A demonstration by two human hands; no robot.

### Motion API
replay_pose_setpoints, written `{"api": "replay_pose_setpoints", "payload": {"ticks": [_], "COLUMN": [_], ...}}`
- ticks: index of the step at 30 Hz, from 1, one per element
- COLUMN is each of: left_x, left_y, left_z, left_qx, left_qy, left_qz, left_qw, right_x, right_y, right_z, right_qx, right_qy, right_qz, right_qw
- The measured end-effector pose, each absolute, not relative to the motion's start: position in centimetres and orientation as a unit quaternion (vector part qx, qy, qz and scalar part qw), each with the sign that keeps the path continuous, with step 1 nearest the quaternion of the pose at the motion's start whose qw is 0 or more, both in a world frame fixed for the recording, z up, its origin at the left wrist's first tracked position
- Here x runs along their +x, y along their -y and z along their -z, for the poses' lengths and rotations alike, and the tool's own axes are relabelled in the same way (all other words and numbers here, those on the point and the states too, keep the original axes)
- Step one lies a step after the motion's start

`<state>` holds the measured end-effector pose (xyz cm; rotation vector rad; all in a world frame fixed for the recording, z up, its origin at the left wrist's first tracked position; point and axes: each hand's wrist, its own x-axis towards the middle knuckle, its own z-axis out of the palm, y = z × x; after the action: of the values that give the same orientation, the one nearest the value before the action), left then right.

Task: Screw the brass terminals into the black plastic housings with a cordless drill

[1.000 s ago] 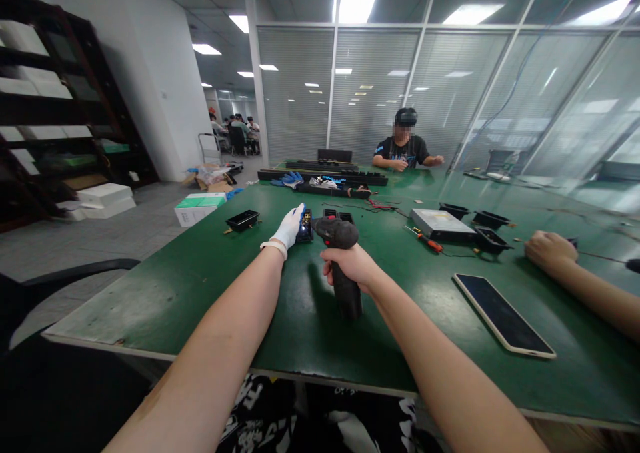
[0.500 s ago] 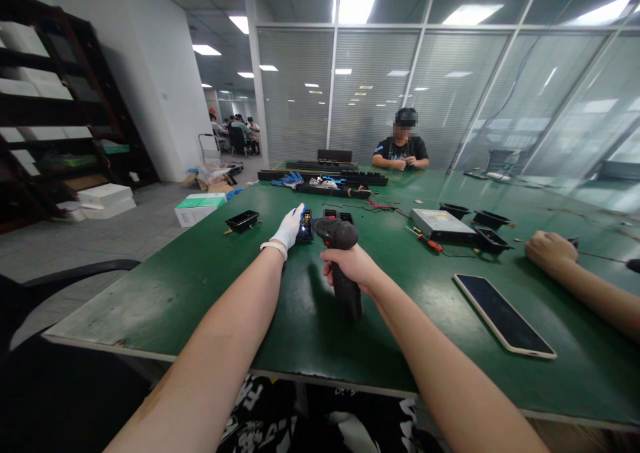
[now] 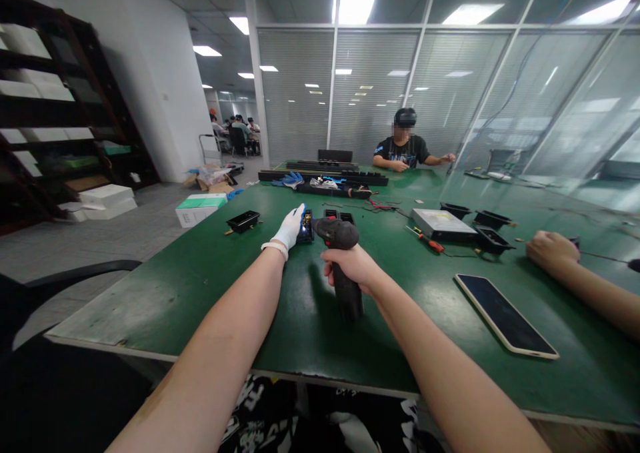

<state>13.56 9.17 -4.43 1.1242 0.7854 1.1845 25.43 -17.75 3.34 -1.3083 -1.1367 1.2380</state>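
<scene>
work in hand at the green table (image 3: 410,313). your gloved left hand (image 3: 290,228) is closed about the black housing (image 3: 307,232), which sits just left of the drill's nose, its inner side, with gold-coloured parts, in view. your bare right hand (image 3: 354,266) is wrapped around the grip of the power drill (image 3: 338,234), levelled at that housing (whether the tip touches it is too small to tell). the hands are apart, each clamped on its own thing. as to progress, this piece appears midway: it is steadied and the tool is in position, yet no finished result can be made out. the black tray (image 3: 243,222) at the left and the black case (image 3: 493,220) near the flat box (image 3: 443,222) lie apart from your hands; whether either is done or waiting cannot be told.
</scene>
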Motion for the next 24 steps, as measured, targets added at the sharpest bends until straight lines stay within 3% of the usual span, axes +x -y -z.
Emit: {"api": "replay_pose_setpoints", "payload": {"ticks": [24], "left_x": [13.72], "left_y": [-8.84], "left_z": [4.25], "left_qx": [0.478], "left_qy": [-0.340], "left_qz": [-0.513], "left_qw": [0.628], "right_x": [25.25], "right_y": [17.97], "right_z": [-3.69], "right_qx": [-0.553], "right_qy": [0.467], "right_qz": [-0.499], "right_qw": [0.478]}}
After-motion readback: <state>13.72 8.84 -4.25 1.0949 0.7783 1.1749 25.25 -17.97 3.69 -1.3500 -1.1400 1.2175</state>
